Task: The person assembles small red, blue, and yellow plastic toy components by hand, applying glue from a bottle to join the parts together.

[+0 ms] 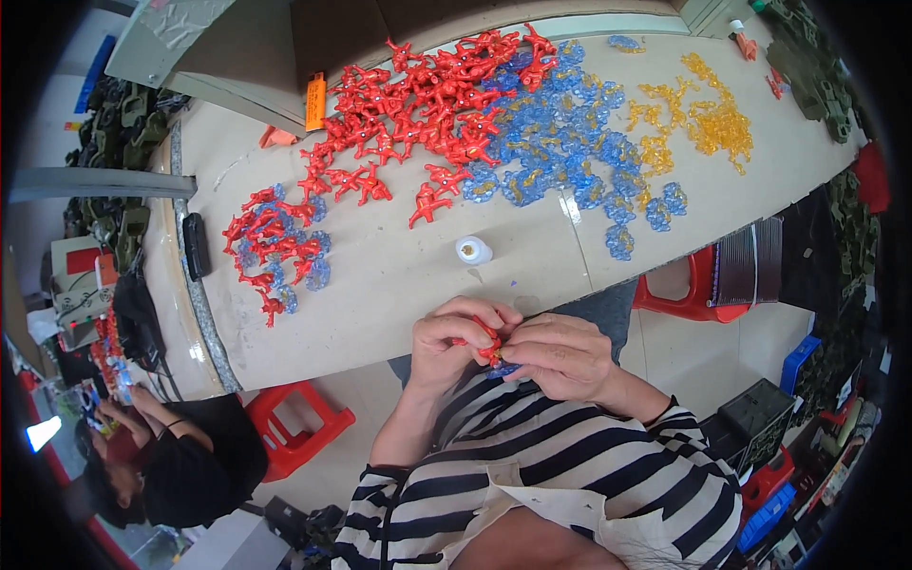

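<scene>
Both hands meet just over the table's near edge. My left hand (454,334) pinches a small red plastic figure (487,344), partly hidden by the fingers. With closed fingertips my right hand (562,353) grips a clear blue plastic piece (502,370) pressed against the figure's lower end. A bit of yellow shows between the two. Beyond the hands stands a small white bottle (473,250). A large heap of red figures (418,123) lies farther back, beside a heap of clear blue pieces (560,133) and scattered yellow pieces (719,123).
Red figures joined with blue pieces (275,242) lie in a group at the table's left. A dark case (196,245) rests by the left edge. Red stools (296,429) stand below the table. At the left, another person (190,456) works at a bench.
</scene>
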The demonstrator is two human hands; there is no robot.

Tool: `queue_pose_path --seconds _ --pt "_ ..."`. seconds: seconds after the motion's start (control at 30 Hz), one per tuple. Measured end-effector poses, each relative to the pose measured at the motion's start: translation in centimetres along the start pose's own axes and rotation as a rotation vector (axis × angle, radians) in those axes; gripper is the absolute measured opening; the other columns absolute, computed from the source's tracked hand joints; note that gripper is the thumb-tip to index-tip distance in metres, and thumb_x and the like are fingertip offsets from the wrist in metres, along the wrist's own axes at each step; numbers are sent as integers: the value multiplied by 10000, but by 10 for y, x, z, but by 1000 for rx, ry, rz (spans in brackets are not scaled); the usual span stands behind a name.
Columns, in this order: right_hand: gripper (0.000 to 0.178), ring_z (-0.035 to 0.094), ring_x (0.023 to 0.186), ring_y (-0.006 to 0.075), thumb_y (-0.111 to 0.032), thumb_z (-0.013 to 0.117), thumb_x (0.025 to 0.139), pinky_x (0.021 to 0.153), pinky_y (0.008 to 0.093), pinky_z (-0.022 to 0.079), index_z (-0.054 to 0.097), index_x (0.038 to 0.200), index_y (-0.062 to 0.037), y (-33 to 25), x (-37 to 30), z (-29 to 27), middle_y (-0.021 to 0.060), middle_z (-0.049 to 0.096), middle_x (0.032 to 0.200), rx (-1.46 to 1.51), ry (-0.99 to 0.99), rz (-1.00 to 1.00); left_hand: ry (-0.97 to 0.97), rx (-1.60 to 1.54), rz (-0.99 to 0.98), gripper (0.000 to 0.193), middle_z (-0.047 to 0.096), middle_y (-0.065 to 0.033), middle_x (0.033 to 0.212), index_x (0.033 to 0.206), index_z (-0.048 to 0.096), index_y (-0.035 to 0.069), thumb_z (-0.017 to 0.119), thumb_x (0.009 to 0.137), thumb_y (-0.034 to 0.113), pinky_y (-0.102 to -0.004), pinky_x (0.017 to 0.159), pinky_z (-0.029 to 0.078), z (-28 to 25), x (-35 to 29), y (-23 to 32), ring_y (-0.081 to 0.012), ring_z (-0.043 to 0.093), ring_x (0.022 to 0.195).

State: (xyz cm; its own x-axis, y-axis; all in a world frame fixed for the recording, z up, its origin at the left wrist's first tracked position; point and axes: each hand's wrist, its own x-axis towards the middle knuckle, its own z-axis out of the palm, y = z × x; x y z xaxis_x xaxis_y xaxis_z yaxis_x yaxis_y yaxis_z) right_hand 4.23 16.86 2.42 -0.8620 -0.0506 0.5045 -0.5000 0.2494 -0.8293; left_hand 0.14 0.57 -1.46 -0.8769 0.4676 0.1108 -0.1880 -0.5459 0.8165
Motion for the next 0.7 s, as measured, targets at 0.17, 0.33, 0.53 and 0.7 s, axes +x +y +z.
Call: queue_pose_path --seconds 0.17,0.33,0.53,0.7 --pt "302 629 730 248 6 748 560 653 305 514 637 840 11 2 -2 5 123 626 790 52 45 36 35 -35 32 91 576 -93 894 725 620 18 674 687 -44 -419 814 509 4 0 -2 -325 595 927" --pt "289 628 738 248 7 745 572 662 304 512 634 839 12 2 0 6 122 625 796 46 45 37 105 -131 -33 96 574 -95 898 732 616 21 677 691 -41 -427 819 509 9 -1 -3 -331 593 929" --pt "269 633 735 248 4 735 584 653 309 516 641 836 10 2 -1 6 120 632 796 8 26 35 70 -40 29 92 576 -101 900 729 628 25 666 693 -51 -438 822 509 1 1 1 -337 588 938" --pt "267 640 726 246 9 725 576 641 313 523 648 831 13 3 -1 8 125 639 788 26 18 -38 15 -76 -17 99 582 -102 905 722 640 27 663 682 -61 -434 811 513 -2 0 1 -335 590 931"
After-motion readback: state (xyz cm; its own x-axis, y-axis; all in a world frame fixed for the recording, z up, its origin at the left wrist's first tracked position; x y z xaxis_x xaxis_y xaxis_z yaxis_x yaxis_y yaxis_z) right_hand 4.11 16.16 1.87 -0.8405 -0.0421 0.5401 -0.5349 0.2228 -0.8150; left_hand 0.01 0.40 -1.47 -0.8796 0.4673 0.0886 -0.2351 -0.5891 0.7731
